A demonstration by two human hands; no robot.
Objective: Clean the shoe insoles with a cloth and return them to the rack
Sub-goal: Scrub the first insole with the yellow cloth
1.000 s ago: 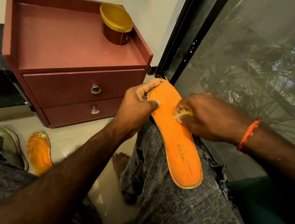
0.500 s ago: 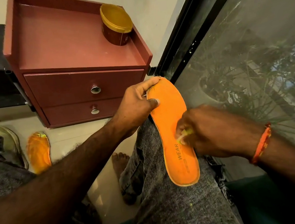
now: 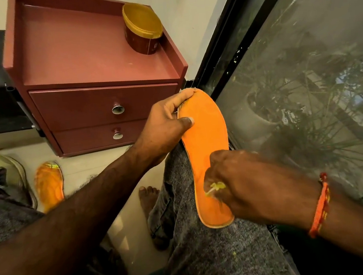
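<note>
While left hand (image 3: 163,125) grips insole (image 3: 205,139) — right hand (image 3: 245,186) rubs.

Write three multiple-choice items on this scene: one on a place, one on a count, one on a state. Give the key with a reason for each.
1. Where does the gold-lidded tub stand?
A. on the floor
B. on top of the red cabinet
C. on the person's knee

2. How many orange insoles are in view?
A. one
B. two
C. four

3. What is the left hand doing?
A. gripping the toe end of the insole on the knee
B. pulling a drawer knob
C. resting flat on the floor

Key:
1 B: the tub sits on the cabinet top, at its back right.
2 B: one insole lies along the knee, another insole on the floor by a shoe.
3 A: the left hand pinches the toe end, while the right hand holds a yellowish cloth near the heel.
</note>
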